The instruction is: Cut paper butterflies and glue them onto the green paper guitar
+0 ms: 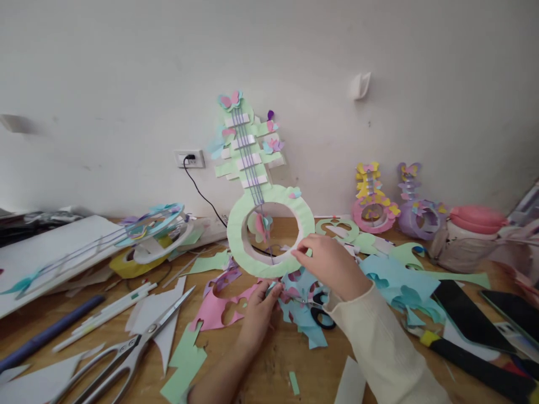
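worked before a pale wall [295, 45] well beyond the grip, over a wooden table [269, 370] spread beneath it. faced, right at the grip, an upright green paper guitar [273, 194], probably light, stiff at the ring [239, 252] but fragile at the neck [248, 151], so best taken by the former. touched the ring's lower right with the pinching right hand [332, 265], but could not tell if grasping it, nor if holding anything with the left hand [260, 310] just below, by paper scraps [209, 311].

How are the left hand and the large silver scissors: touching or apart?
Apart: the head view shows pink paper and bare tabletop between left hand and scissors.
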The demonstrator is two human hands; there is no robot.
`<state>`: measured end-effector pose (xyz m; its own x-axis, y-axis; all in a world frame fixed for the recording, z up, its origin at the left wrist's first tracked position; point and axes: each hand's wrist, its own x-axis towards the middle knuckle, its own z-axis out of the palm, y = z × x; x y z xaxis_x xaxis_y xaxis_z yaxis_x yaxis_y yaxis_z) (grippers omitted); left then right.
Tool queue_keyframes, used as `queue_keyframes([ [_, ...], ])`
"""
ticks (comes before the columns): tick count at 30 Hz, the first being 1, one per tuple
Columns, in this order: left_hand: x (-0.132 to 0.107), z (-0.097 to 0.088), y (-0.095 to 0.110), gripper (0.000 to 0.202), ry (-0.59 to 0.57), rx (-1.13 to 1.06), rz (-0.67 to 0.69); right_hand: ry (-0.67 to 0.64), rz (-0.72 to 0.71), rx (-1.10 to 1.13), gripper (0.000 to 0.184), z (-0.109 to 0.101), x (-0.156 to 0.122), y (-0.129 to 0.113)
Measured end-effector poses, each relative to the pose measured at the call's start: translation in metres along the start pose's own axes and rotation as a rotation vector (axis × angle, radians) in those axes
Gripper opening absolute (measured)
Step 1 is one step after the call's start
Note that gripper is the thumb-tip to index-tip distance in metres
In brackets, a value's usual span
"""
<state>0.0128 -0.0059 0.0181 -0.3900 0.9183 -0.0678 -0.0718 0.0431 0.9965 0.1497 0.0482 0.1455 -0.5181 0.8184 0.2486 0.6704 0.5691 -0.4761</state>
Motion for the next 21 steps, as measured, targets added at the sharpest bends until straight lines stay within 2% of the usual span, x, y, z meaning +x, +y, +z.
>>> queue_keyframes([
  [4, 0.002, -0.001, -0.005, 0.033, -0.024, 0.029, 0.013, -0.256, 0.032, 0.016, 0.027, 0.020, 0.012, 0.023],
  [8, 0.007, -0.002, -0.014, 0.032, -0.035, 0.054, 0.030, -0.362, -0.011, 0.098, 0.015, 0.036, 0.013, 0.025],
  [13, 0.013, -0.002, -0.021, 0.033, -0.050, 0.079, 0.069, -0.488, -0.025, 0.178, 0.010, 0.050, 0.018, 0.030],
  [16, 0.012, -0.001, -0.018, 0.035, -0.068, 0.089, 0.114, -0.447, -0.012, 0.184, 0.006, 0.053, 0.021, 0.034],
  [21, 0.000, -0.002, -0.002, 0.044, -0.177, 0.123, 0.211, -0.233, -0.007, 0.239, 0.009, 0.047, 0.023, 0.032],
])
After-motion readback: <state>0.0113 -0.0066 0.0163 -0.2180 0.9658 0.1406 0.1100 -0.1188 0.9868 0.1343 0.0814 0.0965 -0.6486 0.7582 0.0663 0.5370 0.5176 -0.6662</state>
